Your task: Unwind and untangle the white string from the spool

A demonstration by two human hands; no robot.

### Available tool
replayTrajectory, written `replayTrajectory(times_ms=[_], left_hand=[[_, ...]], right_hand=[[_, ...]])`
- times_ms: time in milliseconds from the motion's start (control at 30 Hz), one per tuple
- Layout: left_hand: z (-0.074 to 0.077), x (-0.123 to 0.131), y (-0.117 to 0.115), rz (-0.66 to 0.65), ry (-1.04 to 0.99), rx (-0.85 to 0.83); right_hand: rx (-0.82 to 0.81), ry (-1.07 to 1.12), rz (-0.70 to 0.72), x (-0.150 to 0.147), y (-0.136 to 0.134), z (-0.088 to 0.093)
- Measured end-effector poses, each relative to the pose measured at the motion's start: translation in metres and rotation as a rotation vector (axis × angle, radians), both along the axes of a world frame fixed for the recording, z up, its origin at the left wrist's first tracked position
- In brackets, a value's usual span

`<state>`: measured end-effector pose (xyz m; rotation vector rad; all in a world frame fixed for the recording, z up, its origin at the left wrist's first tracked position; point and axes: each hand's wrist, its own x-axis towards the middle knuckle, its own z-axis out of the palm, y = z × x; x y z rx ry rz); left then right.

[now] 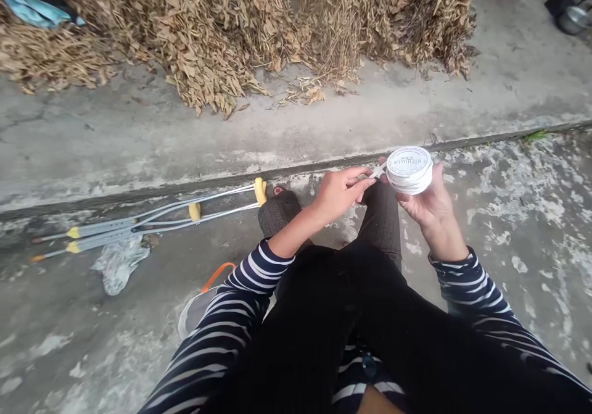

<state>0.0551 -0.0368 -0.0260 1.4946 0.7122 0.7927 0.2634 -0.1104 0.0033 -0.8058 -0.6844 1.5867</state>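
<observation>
My right hand (pixel 432 207) is closed around a roll of white tape (pixel 409 182), held out above my right knee. Its round white label, with dark printing, faces up. A short white strip (pixel 378 171) runs from the roll's left side to my left hand (pixel 340 193), where thumb and fingers pinch its end. Only a small gap lies between the two hands. Part of my right hand's fingers is hidden behind the roll.
A pair of grey crutches (pixel 161 216) with yellow pads lies on the concrete at left, beside a clear plastic bag (pixel 121 263). A grey object with an orange strap (pixel 217 276) is near my left arm. Dried plants (pixel 259 25) cover part of the raised concrete ledge (pixel 287 130).
</observation>
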Motion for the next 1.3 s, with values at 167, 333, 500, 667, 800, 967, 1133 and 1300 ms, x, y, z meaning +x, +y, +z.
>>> replayTrajectory(times_ms=[167, 333, 500, 667, 800, 967, 1133, 1300], left_hand=[[0.002, 0.005, -0.004, 0.118, 0.017, 0.182], [-0.003, 0.011, -0.009, 0.06, -0.051, 0.116], [-0.007, 0.018, -0.012, -0.041, -0.129, -0.017], [0.002, 0.018, -0.014, -0.061, -0.2, -0.086], [0.004, 0.014, -0.016, -0.012, -0.143, -0.028], [-0.006, 0.016, -0.015, 0.144, -0.083, 0.164], [-0.014, 0.023, -0.008, 0.179, -0.026, 0.251], [-0.011, 0.025, -0.001, 0.205, 0.01, 0.28]], right_hand=[[0.011, -0.085, 0.027, 0.008, 0.001, -0.005], [0.027, -0.094, -0.001, 0.015, -0.005, -0.013], [0.043, -0.105, -0.048, 0.026, -0.019, -0.024], [0.013, -0.093, -0.04, 0.032, -0.027, -0.028], [-0.012, -0.088, -0.032, 0.025, -0.025, -0.024], [0.053, -0.139, -0.032, 0.012, -0.026, -0.018], [0.114, -0.215, -0.008, 0.001, -0.026, -0.013], [0.108, -0.287, 0.052, -0.009, -0.025, -0.01]])
